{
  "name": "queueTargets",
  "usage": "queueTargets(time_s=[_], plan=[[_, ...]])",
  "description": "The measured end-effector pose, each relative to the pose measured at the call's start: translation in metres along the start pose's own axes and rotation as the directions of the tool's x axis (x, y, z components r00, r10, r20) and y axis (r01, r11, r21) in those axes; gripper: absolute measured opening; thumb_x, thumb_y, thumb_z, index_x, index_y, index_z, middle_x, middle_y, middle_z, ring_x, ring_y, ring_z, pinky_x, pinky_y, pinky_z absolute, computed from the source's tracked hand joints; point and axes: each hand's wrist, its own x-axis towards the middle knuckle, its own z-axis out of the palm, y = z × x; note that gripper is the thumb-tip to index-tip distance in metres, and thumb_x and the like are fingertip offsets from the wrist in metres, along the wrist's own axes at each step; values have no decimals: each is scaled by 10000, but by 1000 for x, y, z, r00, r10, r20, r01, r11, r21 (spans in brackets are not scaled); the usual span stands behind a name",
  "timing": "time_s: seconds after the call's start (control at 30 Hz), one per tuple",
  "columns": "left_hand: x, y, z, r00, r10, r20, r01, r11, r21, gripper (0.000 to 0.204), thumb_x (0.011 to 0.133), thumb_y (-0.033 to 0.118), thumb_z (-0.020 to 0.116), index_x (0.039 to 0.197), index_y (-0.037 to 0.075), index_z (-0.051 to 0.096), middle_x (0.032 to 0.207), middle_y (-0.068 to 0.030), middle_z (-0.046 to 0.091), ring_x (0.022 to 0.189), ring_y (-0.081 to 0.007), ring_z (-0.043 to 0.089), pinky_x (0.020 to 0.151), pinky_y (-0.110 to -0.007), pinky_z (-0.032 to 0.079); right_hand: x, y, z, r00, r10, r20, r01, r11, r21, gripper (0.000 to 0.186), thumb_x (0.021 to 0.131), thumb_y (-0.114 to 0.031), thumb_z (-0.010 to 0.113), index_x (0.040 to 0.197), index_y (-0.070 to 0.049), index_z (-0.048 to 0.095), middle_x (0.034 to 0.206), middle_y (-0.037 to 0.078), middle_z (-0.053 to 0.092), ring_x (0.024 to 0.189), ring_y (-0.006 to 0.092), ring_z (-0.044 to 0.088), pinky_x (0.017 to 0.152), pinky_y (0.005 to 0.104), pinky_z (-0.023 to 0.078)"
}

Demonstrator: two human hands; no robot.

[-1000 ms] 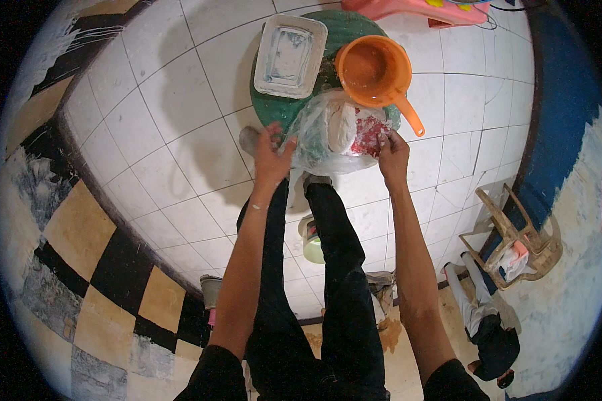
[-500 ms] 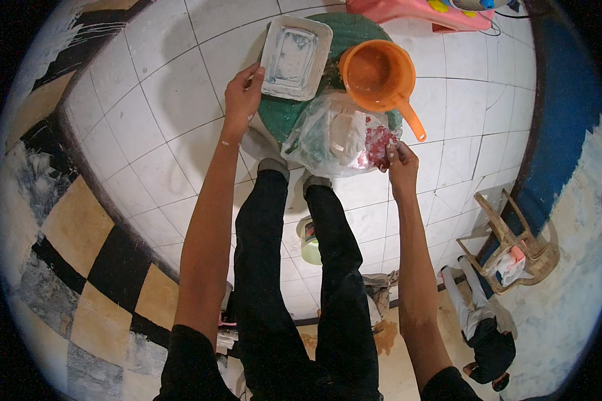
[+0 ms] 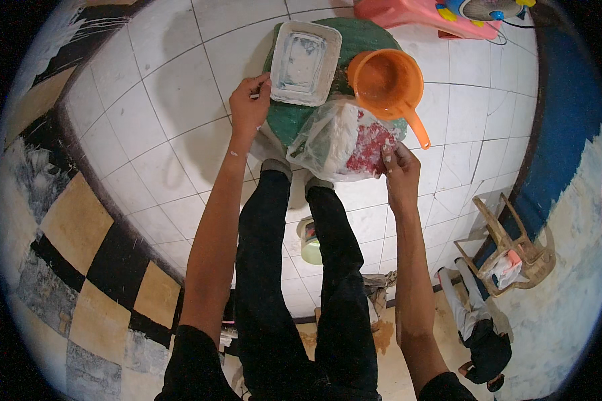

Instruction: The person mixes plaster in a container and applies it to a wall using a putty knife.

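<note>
My left hand [image 3: 251, 102] is closed on the lower left edge of a whitish, powder-smeared rectangular tray [image 3: 304, 60] on a round green surface [image 3: 284, 125]. My right hand [image 3: 397, 174] pinches the right side of a clear plastic bag [image 3: 318, 148] with a red patch and white powdery contents. An orange dipper [image 3: 384, 83] stands right of the tray, its handle reaching toward the lower right beside the bag.
A pink plastic item [image 3: 408, 13] with a fan sits at the top right. A worn chair [image 3: 538, 260] stands at the right, near a person in dark top and pale trousers [image 3: 486, 348]. A pale green container [image 3: 310, 248] is behind my legs.
My left hand has moved from the bag's left side up to the tray's edge. The tray, dipper and bag appear shifted slightly down and right. The bag now shows more red.
</note>
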Motion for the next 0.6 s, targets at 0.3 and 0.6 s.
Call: queueTargets(time_s=[0.3, 0.6], plan=[[1, -8, -1, 999, -34, 6, 34, 997, -64, 187, 855, 104, 637, 1019, 31, 689, 855, -70, 653, 734, -131, 619, 677, -265, 502, 62, -54, 76, 966, -237, -107, 195, 931, -308, 136, 874, -98, 573, 876, 27, 628, 697, 141, 615, 608, 183, 565, 592, 308, 439], [5, 4, -4, 987, -106, 120, 114, 991, -69, 229, 880, 104, 609, 1082, 2, 640, 910, -79, 684, 802, -123, 636, 743, -274, 509, 107, -45, 157, 862, -496, -105, 294, 657, -694, 150, 817, -122, 584, 800, 26, 605, 688, 220, 616, 646, 374, 629, 588, 419, 482]])
